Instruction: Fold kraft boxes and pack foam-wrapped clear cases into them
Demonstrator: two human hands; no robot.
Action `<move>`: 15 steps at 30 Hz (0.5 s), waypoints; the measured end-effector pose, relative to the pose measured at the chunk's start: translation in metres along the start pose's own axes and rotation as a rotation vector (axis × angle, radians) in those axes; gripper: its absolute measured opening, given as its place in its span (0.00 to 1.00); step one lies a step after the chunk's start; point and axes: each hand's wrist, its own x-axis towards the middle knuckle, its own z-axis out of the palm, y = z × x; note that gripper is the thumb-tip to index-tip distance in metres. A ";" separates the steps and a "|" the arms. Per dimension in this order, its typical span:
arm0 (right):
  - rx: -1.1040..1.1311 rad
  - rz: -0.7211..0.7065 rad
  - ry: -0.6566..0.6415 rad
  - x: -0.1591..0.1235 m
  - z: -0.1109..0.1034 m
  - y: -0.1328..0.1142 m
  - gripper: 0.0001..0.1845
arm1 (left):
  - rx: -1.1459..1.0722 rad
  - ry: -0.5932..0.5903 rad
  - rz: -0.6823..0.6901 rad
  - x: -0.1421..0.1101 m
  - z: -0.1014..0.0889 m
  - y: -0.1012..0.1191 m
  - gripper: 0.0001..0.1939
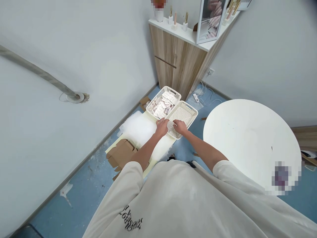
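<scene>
Both my hands meet low over the floor at the near edge of two white perforated baskets. My left hand (pixel 161 127) and my right hand (pixel 180 127) are closed on a small clear plastic packet (pixel 170 125) held between them. The left basket (pixel 151 103) is filled with several small printed packets (pixel 163 104). The right basket (pixel 192 113) shows only its bare mesh bottom. A stack of clear bags or foam sheets (pixel 138 129) lies just left of my left hand.
Flat brown cardboard boxes (pixel 121 153) lie on the blue floor by my left arm. A round white table (pixel 250 138) stands to the right. A wooden cabinet (pixel 178 62) with small bottles on top fills the corner behind the baskets. A power strip (pixel 196 98) and cables lie by the cabinet.
</scene>
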 end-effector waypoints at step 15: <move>-0.068 0.043 0.004 0.014 -0.004 -0.003 0.20 | -0.003 0.027 -0.012 -0.009 -0.009 -0.004 0.35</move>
